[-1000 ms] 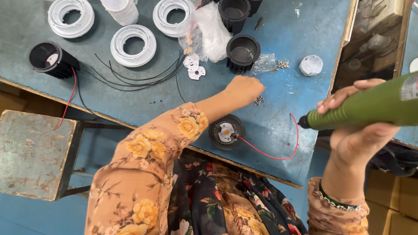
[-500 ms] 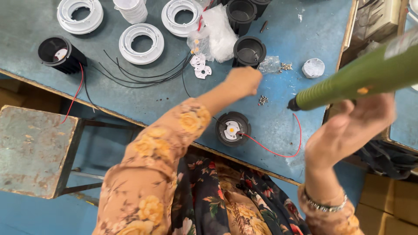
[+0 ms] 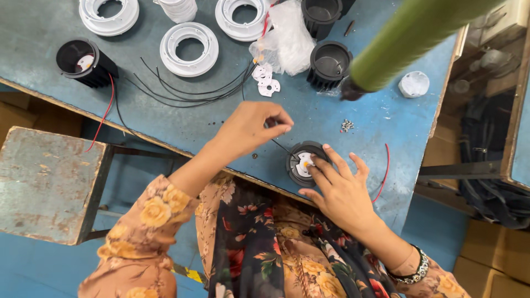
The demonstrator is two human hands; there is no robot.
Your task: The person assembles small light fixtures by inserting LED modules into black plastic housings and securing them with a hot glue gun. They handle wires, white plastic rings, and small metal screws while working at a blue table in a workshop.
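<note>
My left hand [image 3: 251, 128] hovers over the blue table [image 3: 182, 124], its fingertips pinched on a thin black wire that runs down to a black round lamp housing [image 3: 295, 170] at the table's near edge. A small white board [image 3: 303, 161] lies inside the housing. My right hand [image 3: 341, 190] lies flat with fingers spread, its fingertips on the board and the housing's rim. A red wire [image 3: 385, 172] curves out to the right of that hand. A green power screwdriver [image 3: 411, 36] hangs above the table at the upper right with no hand on it.
White plastic rings [image 3: 189, 48], more black housings [image 3: 329, 63], a clear bag [image 3: 290, 38], loose black wires [image 3: 193, 94], small white plates [image 3: 266, 80], a pile of screws [image 3: 346, 125] and a white cap [image 3: 414, 84] lie on the table. A worn metal stool [image 3: 49, 182] stands at the left.
My right hand has let go of the green screwdriver and dropped onto the lamp housing. My left hand has drawn back from the table, pinching the wire.
</note>
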